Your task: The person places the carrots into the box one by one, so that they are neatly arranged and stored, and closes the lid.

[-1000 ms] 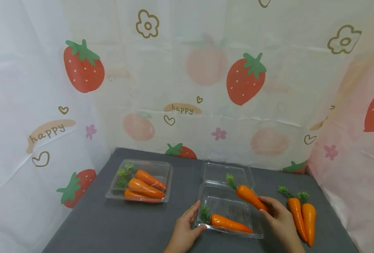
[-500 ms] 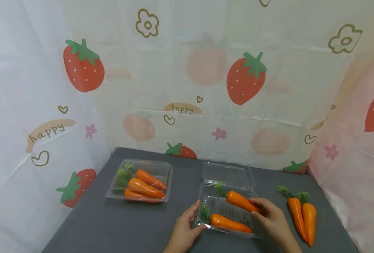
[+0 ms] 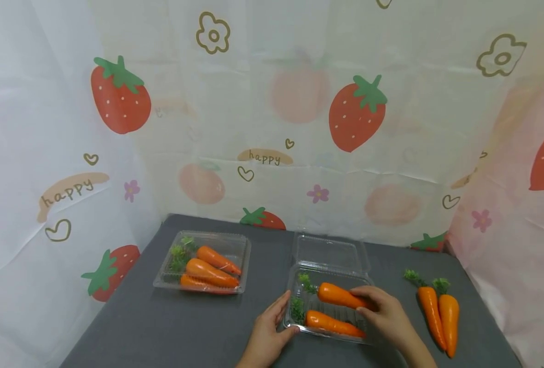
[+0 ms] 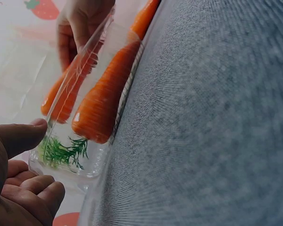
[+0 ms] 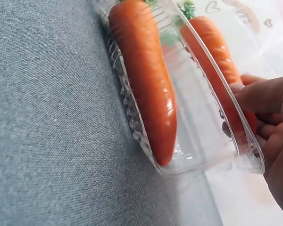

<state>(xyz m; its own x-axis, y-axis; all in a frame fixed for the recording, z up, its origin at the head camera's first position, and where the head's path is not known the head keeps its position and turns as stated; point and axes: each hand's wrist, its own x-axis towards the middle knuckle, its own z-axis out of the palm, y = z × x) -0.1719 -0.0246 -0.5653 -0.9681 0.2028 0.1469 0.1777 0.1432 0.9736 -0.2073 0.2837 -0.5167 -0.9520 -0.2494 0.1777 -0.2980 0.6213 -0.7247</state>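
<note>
In the head view, an opened clear plastic clamshell box sits on the table with its lid folded back. My left hand grips its near left corner, thumb at the front and fingers along the left side. Inside, along the front wall, lies one orange carrot with a green tuft to the left. Behind it, my right hand pinches a second carrot by its narrow end, low in the box. The right wrist view shows the thumb and fingers around that carrot's tip, beside the box wall.
A closed clear box with several carrots stands at the left. Two loose carrots lie side by side at the right of the grey table. A strawberry-printed curtain hangs behind and at both sides.
My right hand has moved left and lowered the second carrot from above the box down into it, behind the first carrot. The left hand has stayed at the corner.
</note>
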